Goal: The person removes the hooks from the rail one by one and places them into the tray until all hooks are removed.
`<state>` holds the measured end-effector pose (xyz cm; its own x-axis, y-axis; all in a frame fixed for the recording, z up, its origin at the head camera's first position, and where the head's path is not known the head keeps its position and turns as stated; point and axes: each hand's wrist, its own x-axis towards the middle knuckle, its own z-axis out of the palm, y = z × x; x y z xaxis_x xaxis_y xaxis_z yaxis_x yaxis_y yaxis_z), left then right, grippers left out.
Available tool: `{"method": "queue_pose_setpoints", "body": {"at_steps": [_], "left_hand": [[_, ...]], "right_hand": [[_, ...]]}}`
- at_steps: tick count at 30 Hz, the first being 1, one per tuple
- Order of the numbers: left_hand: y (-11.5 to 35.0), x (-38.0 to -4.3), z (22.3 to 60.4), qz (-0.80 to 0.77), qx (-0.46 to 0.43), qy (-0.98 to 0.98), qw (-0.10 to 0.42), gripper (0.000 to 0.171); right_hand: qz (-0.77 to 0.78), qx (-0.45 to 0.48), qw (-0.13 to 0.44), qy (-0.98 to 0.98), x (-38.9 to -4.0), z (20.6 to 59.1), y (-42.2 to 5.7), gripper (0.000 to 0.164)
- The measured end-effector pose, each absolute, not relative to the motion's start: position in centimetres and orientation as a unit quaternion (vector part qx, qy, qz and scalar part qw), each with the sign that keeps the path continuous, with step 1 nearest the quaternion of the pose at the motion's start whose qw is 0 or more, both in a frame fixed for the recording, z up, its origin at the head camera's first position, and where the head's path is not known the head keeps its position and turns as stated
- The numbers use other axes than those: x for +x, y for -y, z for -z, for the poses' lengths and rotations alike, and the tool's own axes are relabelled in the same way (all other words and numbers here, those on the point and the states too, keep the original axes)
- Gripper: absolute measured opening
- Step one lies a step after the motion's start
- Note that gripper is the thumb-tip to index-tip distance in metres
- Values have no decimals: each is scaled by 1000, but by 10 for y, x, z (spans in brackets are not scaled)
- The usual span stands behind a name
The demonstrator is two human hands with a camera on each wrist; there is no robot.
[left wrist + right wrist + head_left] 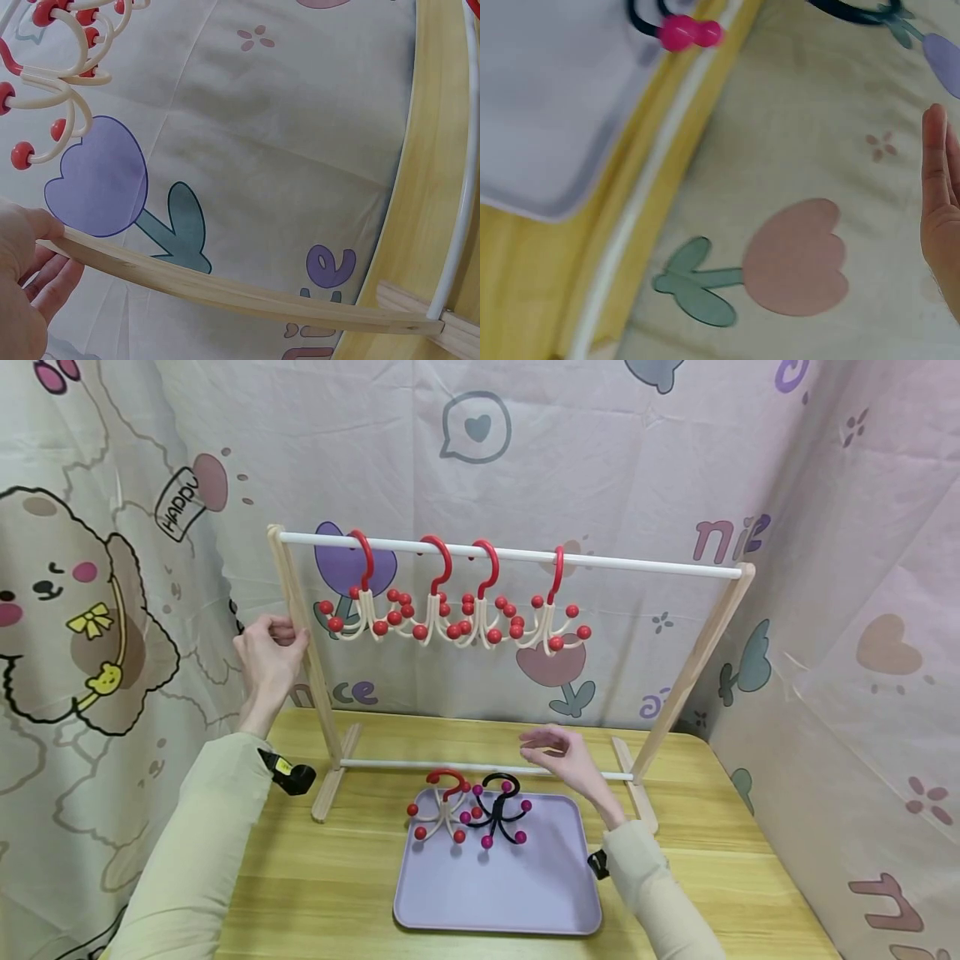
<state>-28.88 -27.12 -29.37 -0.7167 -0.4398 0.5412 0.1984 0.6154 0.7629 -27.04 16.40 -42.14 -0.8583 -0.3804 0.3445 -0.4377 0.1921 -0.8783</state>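
Step, apparently: hanging along rail. Left hand: pinching post. Right hand: fingers loose, empty, near far-right corner of tray. Red hanger: far-left corner; black hanger beside. Next, presumably: grasping either.

Edges, overlaps and blur keep parts of this scene from us.
In the left wrist view, the left hand runs off the left edge, and we cannot tell how far its fingers wrap behind the wooden post; a red-beaded hanger is also cut off. In the right wrist view, we lose most of the right hand past the right edge; the black hanger is blurred and cropped above, the tray cropped too. In the head view, both sleeves leave the bottom edge.
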Motion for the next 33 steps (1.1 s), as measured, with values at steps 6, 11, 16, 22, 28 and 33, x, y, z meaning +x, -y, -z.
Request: {"method": "queue_pose_setpoints", "body": {"at_steps": [6,11,16,22,28,33], "left_hand": [[272,-288,294,437,78,819,363,29],[272,-287,294,438,77,820,362,30],[272,-287,294,437,75,819,364,30],[271,-287,294,434,70,819,368,30],[270,-287,295,432,69,818,374,29],[271,-288,295,426,66,818,381,29]], "right_hand": [[-591,275,95,753,-273,387,-169,30],[-600,254,169,740,-270,355,-168,26],[-617,250,250,703,-271,327,-165,23],[-629,242,298,676,-273,300,-162,22],[-624,236,308,679,-274,275,-159,24],[-598,233,319,697,-280,259,-157,25]]}}
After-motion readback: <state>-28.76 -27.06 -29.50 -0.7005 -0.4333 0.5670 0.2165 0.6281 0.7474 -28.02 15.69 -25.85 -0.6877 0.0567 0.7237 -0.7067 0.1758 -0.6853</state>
